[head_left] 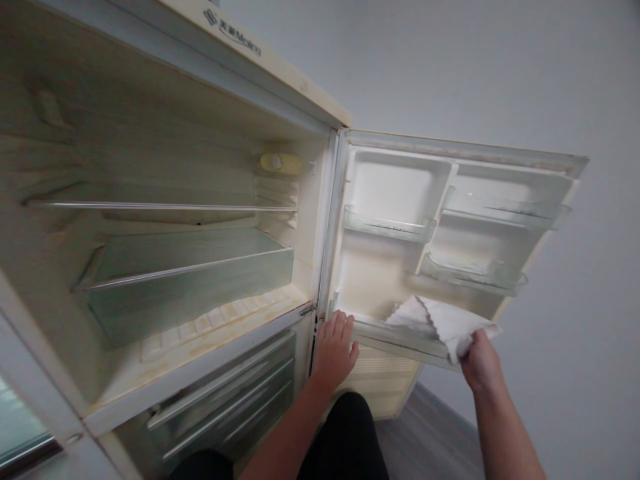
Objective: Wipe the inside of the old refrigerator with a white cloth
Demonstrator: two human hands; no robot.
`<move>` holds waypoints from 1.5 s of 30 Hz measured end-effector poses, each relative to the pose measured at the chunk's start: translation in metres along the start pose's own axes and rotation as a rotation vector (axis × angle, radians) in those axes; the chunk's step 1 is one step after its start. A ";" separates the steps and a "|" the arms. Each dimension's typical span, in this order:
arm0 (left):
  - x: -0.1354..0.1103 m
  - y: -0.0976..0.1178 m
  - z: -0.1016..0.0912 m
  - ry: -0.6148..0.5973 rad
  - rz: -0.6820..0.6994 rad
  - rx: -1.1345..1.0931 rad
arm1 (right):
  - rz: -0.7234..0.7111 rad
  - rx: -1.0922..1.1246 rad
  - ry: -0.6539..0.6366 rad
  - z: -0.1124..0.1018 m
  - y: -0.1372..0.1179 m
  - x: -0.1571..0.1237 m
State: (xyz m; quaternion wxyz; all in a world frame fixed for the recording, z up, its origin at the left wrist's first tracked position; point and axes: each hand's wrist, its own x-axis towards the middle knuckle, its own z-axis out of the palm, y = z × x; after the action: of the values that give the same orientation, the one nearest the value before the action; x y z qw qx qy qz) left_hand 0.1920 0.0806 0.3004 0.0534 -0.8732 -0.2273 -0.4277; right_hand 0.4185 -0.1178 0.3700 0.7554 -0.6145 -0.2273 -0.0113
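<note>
Refrigerator door (373, 267) stands open. Right hand (481, 360) grips white cloth (453, 323) near the door's free edge; cloth lies partly over bottom door bin (383, 340). Left hand (335, 350) has fingers loosely spread at the door's hinge-side lower corner; can't tell if touching.

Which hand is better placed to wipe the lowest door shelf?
Probably the right hand: it holds the white cloth at the lowest door shelf. The left hand, near the shelf's hinge end, shows no cloth.
</note>
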 end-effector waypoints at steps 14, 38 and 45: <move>0.001 -0.003 0.000 -0.044 -0.049 0.012 | 0.452 -0.158 -1.337 0.034 -0.016 -0.085; 0.000 -0.004 0.004 -0.031 -0.063 0.002 | -1.056 -0.594 -0.057 0.197 -0.144 -0.005; 0.000 -0.003 0.003 -0.021 -0.053 0.009 | -1.069 -1.121 -0.427 0.228 -0.193 -0.025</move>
State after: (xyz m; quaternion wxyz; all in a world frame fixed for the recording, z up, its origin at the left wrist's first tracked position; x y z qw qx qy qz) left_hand 0.1927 0.0844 0.2978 0.0433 -0.8711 -0.2530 -0.4187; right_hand 0.2640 0.0410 0.5719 0.1670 -0.6992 -0.5907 -0.3664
